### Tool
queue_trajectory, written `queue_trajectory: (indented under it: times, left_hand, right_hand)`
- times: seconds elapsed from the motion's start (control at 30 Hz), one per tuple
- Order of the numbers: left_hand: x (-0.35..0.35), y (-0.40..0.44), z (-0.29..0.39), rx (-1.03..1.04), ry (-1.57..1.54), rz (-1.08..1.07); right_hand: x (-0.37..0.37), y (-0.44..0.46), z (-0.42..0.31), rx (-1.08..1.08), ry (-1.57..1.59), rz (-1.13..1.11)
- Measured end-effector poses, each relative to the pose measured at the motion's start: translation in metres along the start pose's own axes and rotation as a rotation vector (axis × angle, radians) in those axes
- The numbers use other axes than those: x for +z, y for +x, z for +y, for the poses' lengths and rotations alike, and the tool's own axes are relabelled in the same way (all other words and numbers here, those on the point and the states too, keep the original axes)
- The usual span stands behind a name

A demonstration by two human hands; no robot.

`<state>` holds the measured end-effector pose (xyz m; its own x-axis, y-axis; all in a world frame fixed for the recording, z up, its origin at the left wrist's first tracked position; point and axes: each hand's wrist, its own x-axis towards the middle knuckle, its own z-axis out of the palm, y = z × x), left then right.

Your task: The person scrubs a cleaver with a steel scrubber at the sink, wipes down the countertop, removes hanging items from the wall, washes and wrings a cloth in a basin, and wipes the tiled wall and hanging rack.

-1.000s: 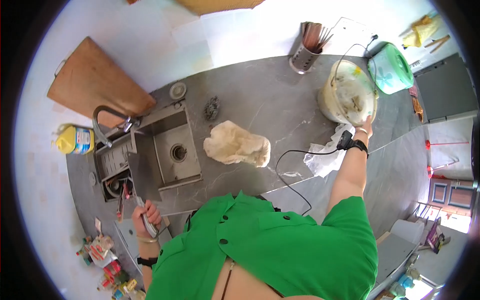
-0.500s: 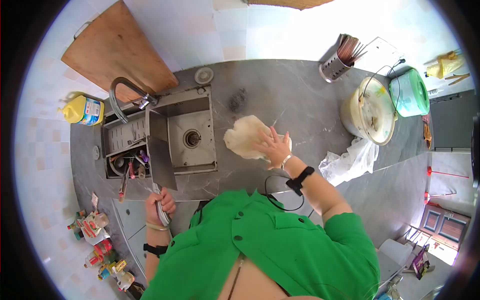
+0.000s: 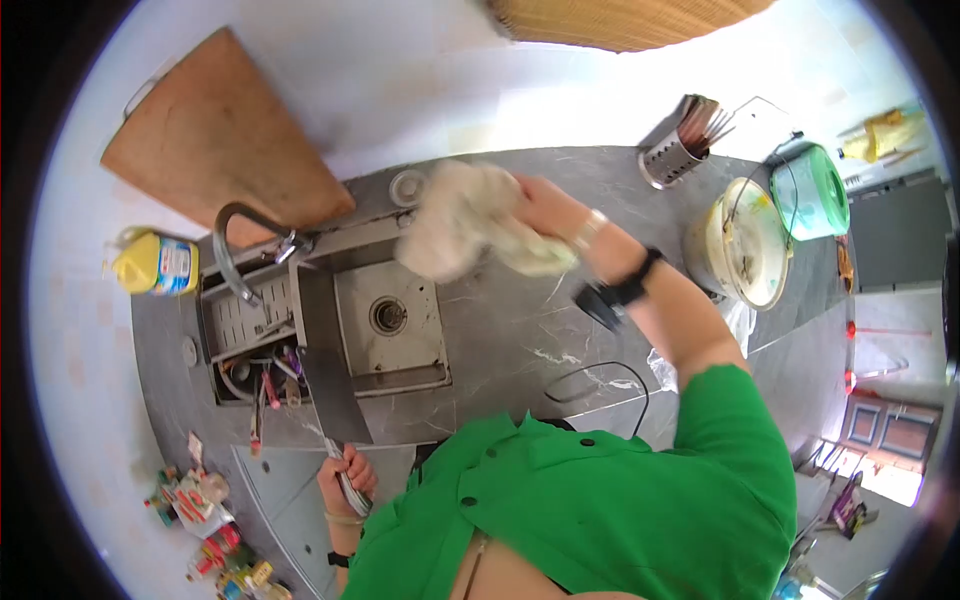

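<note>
A wide-bladed knife (image 3: 338,395) is held by its handle in my left hand (image 3: 347,480), low at the counter's front edge, its blade beside the sink (image 3: 400,375). My right hand (image 3: 548,207) is closed on a cream cloth (image 3: 465,220), which looks blurred and hangs above the counter just right of the sink's back corner. The cloth covers the spot where the dark scrubber lay. A black strap with a small device (image 3: 620,290) is on my right wrist.
A faucet (image 3: 235,260) rises behind the sink, near a leaning cutting board (image 3: 230,140) and a yellow bottle (image 3: 155,263). To the right are a utensil holder (image 3: 670,162), a bucket (image 3: 715,250), a green-lidded container (image 3: 810,195) and a plastic bag (image 3: 738,325).
My right hand left the bucket, came down flat on the cloth, then gripped and lifted it up and left. My left hand still holds the knife, now lower in view.
</note>
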<state>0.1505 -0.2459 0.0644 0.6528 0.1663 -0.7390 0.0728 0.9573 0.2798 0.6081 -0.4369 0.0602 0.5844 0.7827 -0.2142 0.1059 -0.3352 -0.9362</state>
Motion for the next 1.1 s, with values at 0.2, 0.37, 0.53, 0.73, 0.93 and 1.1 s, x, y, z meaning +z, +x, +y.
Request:
queue_trajectory:
  times: [0.2,0.37,0.53,0.73,0.93,1.1]
  left_hand:
    - [0.007,0.005,0.008,0.024,0.014,-0.001]
    - [0.017,0.008,0.013,0.029,0.042,0.061]
    - [0.034,0.025,0.019,-0.031,0.078,0.066]
    - [0.043,0.037,0.017,-0.069,0.086,0.002]
    - [0.039,0.04,0.015,-0.103,0.046,0.017]
    - [0.03,0.038,0.013,-0.077,0.042,-0.007]
  right_hand:
    - [-0.024,0.171,0.077,-0.019,-1.235,0.115]
    - [-0.127,0.121,0.13,0.339,-1.01,0.435]
    - [-0.2,0.09,0.209,0.474,-0.973,0.961]
    - [-0.141,0.017,0.202,0.706,-0.95,0.744]
    - [-0.07,-0.045,0.249,0.465,-0.466,0.665]
    - [-0.048,-0.039,0.139,-0.252,0.59,0.695]
